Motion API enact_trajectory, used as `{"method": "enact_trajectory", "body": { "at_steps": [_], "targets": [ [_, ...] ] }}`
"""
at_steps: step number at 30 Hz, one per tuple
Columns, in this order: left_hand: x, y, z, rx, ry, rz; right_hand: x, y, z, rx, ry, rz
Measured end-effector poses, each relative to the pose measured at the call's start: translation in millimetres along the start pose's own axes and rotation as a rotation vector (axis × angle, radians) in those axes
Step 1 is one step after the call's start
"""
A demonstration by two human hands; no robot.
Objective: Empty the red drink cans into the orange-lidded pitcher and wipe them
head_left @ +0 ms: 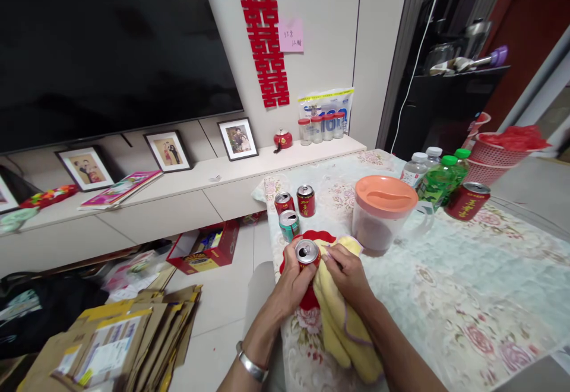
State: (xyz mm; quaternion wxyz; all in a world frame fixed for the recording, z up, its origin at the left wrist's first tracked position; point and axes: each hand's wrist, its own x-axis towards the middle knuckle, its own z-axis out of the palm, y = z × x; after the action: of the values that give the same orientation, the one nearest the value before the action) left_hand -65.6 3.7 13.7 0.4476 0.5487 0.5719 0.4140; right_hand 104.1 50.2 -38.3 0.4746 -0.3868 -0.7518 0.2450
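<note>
My left hand (293, 276) is wrapped round an opened red drink can (307, 253), its silver top facing up. Close on its right, my right hand (345, 268) has its fingers closed on a yellow cloth (333, 315) with a purple edge, which trails down over the table's near side. Under both lies a red scalloped mat (310, 300). Just beyond the hands stand a teal can (289, 225) and two red cans, one on the left (284, 203) and one on the right (306, 201).
A lidded pitcher (378, 225) stands right of the hands on the floral tablecloth (445, 273). Beyond it are several bottles (439, 178), a large red can (467, 201) and pink baskets (490, 163). Flattened cardboard (146, 332) and a red box (205, 252) lie on the floor at left.
</note>
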Motion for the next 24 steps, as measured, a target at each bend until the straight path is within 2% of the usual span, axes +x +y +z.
{"method": "enact_trajectory", "body": {
  "at_steps": [6,11,15,20,24],
  "targets": [
    [-3,-1,-2.9,0.034,0.022,0.045,-6,12,8,-0.187,-0.111,0.052],
    [-3,-3,-5.5,0.043,0.034,0.073,-7,18,15,-0.238,-0.139,0.103],
    [0,-4,-5.5,0.037,0.069,0.090,-5,8,7,-0.150,-0.091,0.110],
    [1,-5,-1.2,0.108,0.139,0.120,0,-6,-9,0.045,-0.021,0.049],
    [0,-5,1.7,0.087,0.121,0.101,1,-7,-9,0.079,-0.009,-0.009]
  ]
}}
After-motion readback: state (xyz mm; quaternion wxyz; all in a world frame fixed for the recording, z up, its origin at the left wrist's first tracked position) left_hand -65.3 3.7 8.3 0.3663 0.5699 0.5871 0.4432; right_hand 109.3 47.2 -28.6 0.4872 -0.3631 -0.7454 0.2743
